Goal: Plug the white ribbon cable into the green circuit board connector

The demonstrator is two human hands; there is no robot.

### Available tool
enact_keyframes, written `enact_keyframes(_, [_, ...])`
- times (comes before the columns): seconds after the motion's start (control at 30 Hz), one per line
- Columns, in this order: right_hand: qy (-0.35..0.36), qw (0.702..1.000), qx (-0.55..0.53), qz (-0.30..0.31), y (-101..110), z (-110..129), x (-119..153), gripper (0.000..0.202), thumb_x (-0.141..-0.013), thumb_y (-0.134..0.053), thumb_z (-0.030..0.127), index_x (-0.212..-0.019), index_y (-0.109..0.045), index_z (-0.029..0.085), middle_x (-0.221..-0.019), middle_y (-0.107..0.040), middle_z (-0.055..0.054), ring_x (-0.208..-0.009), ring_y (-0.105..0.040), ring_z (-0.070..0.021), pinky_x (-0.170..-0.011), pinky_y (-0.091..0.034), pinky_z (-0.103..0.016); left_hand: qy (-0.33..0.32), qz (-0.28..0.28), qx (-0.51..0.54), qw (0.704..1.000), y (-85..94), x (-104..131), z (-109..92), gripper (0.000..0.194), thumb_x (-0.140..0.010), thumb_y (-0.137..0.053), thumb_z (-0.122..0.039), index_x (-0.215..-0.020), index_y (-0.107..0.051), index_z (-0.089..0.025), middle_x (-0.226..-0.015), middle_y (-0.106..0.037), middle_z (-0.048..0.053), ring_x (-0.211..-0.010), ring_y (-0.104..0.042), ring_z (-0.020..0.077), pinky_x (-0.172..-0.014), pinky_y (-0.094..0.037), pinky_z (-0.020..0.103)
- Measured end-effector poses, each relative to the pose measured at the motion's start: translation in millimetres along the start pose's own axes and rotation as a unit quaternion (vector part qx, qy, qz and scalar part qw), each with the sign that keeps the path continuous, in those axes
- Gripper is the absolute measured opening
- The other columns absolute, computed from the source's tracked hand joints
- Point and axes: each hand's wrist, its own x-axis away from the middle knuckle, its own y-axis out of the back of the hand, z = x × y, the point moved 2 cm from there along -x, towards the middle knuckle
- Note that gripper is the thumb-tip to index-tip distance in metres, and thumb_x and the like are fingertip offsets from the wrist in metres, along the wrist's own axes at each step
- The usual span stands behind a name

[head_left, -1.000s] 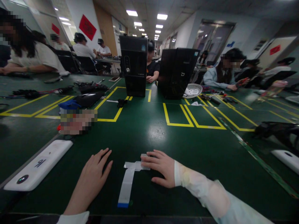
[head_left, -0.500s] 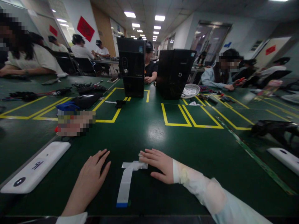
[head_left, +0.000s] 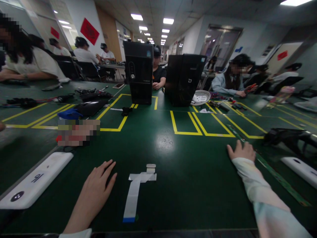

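A white flat ribbon cable lies on the green table in front of me, bent across at its upper part. It has a blue end nearest me and a small connector at the far end. Left of the cable, my left hand rests palm down with fingers stretched out, holding nothing. Out to the right, my right hand is at the upper part of a long, narrow green circuit board strip. Its thumb is apart from the fingers, and the fingertips reach over the strip; whether they touch it is unclear.
Two black computer towers stand at the back, with a white basket beside them. White devices lie at the left and right. Yellow tape marks the table. Cables are at the left; people sit around.
My right hand has moved from the ribbon cable's connector out to the right, to the green strip. The connector is now uncovered. My left hand and the cable stay in place.
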Motion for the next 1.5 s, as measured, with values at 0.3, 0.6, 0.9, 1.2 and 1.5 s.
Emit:
enact_keyframes(0.3, [-0.079, 0.989, 0.027, 0.118, 10.5, -44.7, -0.3, 0.071, -0.094, -0.029, 0.054, -0.142, -0.043, 0.005, -0.138, -0.045, -0.029, -0.124, -0.046, -0.0439, -0.098, -0.039, -0.054, -0.019, -0.020, -0.006, 1.000, 1.7, 0.0, -1.7, 0.057, -0.094, -0.032, -0.049, -0.130, -0.057, -0.012, -0.135, -0.057, 0.017, -0.124, -0.054, 0.0339, -0.105, -0.039, 0.056])
enact_keyframes(0.6, [-0.011, 0.990, 0.032, 0.138, 9.0, -54.0, 18.1, 0.075, -0.091, -0.026, 0.058, -0.140, -0.046, 0.005, -0.130, -0.051, -0.029, -0.117, -0.052, -0.0421, -0.094, -0.043, -0.052, -0.010, -0.010, -0.011, 1.000, 0.2, -0.1, -1.8, 0.055, -0.094, -0.034, -0.047, -0.132, -0.055, -0.015, -0.138, -0.055, 0.016, -0.125, -0.053, 0.0324, -0.106, -0.038, 0.056])
enact_keyframes(0.9, [0.240, 0.969, -0.059, 0.001, -4.8, -78.4, 61.8, 0.069, -0.088, -0.034, 0.060, -0.128, -0.055, 0.008, -0.112, -0.065, -0.019, -0.101, -0.063, -0.0338, -0.091, -0.051, -0.050, -0.005, 0.001, -0.015, 1.000, -1.2, 0.5, 0.9, 0.056, -0.093, -0.034, -0.047, -0.134, -0.054, -0.014, -0.139, -0.054, 0.016, -0.127, -0.052, 0.0332, -0.107, -0.038, 0.056])
enact_keyframes(1.2, [0.423, 0.897, -0.123, -0.037, 9.0, -53.6, 76.9, 0.050, -0.093, -0.044, 0.046, -0.132, -0.053, 0.015, -0.124, -0.060, -0.016, -0.111, -0.060, -0.0277, -0.093, -0.051, -0.044, -0.010, -0.009, -0.002, 1.000, 2.4, -0.3, -2.7, 0.058, -0.093, -0.033, -0.048, -0.131, -0.057, -0.012, -0.136, -0.056, 0.017, -0.124, -0.054, 0.0335, -0.106, -0.039, 0.056])
enact_keyframes(1.5, [0.482, 0.861, -0.164, 0.014, 10.7, 35.1, 98.1, 0.051, -0.096, -0.039, 0.043, -0.142, -0.043, 0.020, -0.138, -0.049, -0.015, -0.128, -0.046, -0.0274, -0.104, -0.041, -0.049, 0.004, 0.008, -0.006, 1.000, 0.8, 0.3, -1.3, 0.058, -0.092, -0.033, -0.048, -0.133, -0.056, -0.012, -0.138, -0.055, 0.016, -0.125, -0.053, 0.0331, -0.106, -0.038, 0.055])
